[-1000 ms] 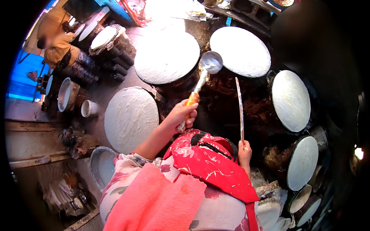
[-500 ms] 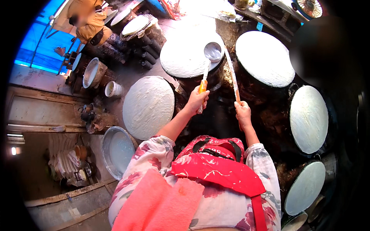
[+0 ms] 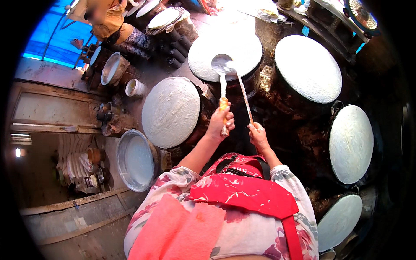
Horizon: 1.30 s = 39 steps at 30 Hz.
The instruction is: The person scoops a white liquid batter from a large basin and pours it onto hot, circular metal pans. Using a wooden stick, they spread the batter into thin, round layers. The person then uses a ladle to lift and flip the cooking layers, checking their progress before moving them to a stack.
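Observation:
My left hand point(image 3: 220, 123) is closed round the yellow-orange handle of a ladle point(image 3: 221, 63). Its round bowl, wet with white liquid, hangs over the near edge of a white round pot top point(image 3: 242, 45). In my right hand point(image 3: 258, 135) is a long thin stick point(image 3: 243, 94), smeared with white. The stick's upper end meets the right side of the ladle's bowl; whether it rests inside or on the rim, I cannot tell. Left of my left forearm lies another white round top point(image 3: 171, 112), with a creased surface.
A metal basin point(image 3: 121, 151) of whitish liquid stands at left. More white round tops point(image 3: 308, 68) point(image 3: 351, 144) point(image 3: 340, 222) curve round my right. A white bucket point(image 3: 136, 88) sits beyond the left top. A co-worker in a tan top point(image 3: 108, 24) is at far left, a fan point(image 3: 362, 15) at far right.
The stick's upper end has swung left, from beside the ladle to its bowl. My right hand has come nearer to my left hand and closer to my body. Both hands keep their hold.

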Available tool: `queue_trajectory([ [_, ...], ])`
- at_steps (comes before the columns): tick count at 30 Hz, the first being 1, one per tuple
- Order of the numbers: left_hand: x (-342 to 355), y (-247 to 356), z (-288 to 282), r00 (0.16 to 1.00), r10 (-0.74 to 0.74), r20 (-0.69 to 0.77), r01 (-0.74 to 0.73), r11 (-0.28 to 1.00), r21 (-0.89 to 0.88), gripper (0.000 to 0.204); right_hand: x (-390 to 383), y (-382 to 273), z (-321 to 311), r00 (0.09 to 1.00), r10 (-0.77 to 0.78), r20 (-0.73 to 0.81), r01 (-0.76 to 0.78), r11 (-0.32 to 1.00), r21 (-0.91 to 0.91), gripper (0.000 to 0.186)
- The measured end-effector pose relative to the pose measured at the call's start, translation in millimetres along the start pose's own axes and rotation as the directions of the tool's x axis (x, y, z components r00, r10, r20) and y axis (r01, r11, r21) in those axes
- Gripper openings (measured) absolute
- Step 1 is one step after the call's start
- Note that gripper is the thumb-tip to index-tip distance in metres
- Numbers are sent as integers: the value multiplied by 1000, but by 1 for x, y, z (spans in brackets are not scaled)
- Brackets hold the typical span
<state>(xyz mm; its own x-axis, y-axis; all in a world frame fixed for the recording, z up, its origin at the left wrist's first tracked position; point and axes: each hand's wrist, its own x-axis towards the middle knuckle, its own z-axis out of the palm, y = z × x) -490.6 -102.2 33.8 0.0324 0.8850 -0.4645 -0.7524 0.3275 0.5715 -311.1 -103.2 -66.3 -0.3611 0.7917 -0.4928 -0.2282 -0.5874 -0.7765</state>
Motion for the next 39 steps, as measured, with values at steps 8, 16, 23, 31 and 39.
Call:
queue_trajectory([
  [8,-71,65,12,915,185,358,-45,930,-364,39,-10,-72,15,971,-237,-45,239,970,51,19],
  [16,-63,94,26,992,117,45,-118,993,19,32,57,-48,-54,831,-507,-229,261,719,-644,29],
  [23,-101,119,-10,992,109,62,-100,987,-125,29,11,-5,9,938,-330,103,243,415,-877,33],
  [31,-122,143,-20,996,36,75,-17,970,-244,32,53,-46,0,911,-388,-137,62,458,-887,37],
  [39,-98,140,6,971,-134,197,175,962,-208,34,32,-39,-10,826,-514,-232,146,593,-792,40],
])
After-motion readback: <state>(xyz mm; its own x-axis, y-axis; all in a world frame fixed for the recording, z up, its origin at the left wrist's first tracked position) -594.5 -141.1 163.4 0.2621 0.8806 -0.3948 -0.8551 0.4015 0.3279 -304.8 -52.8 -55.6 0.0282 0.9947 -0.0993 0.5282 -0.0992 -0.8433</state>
